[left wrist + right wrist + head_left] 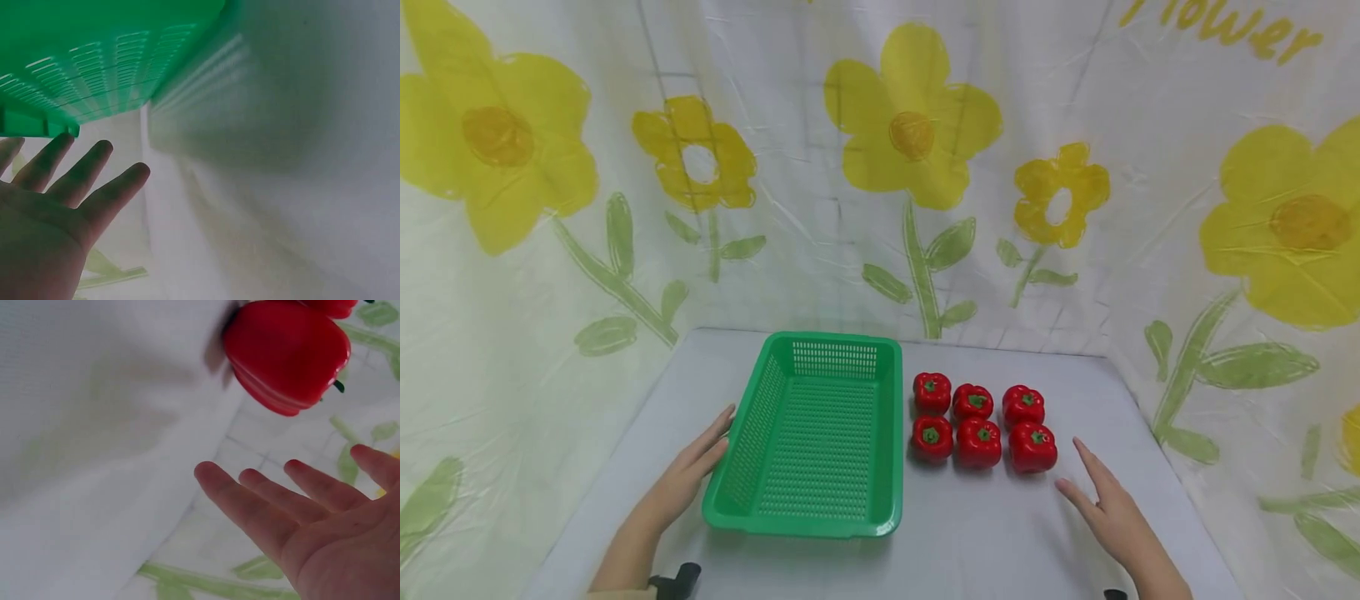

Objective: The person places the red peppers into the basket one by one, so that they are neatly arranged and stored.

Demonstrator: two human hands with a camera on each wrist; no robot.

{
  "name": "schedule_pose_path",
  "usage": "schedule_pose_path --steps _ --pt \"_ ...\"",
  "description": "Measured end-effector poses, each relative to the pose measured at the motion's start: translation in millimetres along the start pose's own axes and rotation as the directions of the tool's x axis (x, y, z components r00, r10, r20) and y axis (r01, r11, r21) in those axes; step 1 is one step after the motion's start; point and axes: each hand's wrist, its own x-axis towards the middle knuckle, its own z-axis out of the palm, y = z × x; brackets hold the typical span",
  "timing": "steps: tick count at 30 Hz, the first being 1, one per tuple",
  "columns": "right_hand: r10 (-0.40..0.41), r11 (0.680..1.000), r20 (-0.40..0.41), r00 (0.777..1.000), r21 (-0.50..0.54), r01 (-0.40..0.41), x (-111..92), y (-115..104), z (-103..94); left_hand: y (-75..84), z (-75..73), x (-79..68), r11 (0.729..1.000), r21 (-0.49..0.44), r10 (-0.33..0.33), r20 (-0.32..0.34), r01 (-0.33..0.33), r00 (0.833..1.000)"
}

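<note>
A green plastic basket [816, 525] with slotted walls stands left of the middle of the table, and only its own mesh floor shows inside. Beside its left wall is my left hand [683, 479], fingers straight; in the left wrist view the fingers [115, 190] spread below the basket's rim [37, 119]. Several red bell peppers [978, 443] with green stems form two rows to the right of the basket. My right hand [1112, 512], fingers extended and holding nothing, is near the front right bell pepper [1032, 448]. That pepper [284, 353] sits apart from the fingertips in the right wrist view.
The white tabletop [970, 533] extends in front of the peppers and along both sides. A white curtain [790, 250] printed with yellow flowers hangs behind the table and round its sides. A black wrist strap piece [677, 579] shows at the left wrist.
</note>
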Motion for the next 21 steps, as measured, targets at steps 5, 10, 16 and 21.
schedule_pose_path --steps 5,10,16,21 --pt "0.008 0.997 -0.019 1.0 0.076 -0.007 9.4 4.0 4.2 2.6 2.4 3.9 0.999 -0.031 -0.022 0.001 0.022 1.0" --pt "-0.008 0.982 -0.024 1.0 0.188 0.013 21.1 8.8 11.5 4.1 5.0 7.1 0.996 -0.063 -0.059 0.01 0.06 0.998" --pt "-0.03 0.94 -0.038 0.999 0.339 0.042 29.5 11.6 12.7 -0.9 9.3 10.3 0.99 -0.115 -0.073 0.027 0.075 0.997" --pt "0.016 0.883 0.027 1.0 0.468 -0.027 34.6 14.3 16.8 1.4 9.5 8.9 0.985 -0.134 -0.107 0.038 0.111 0.994"
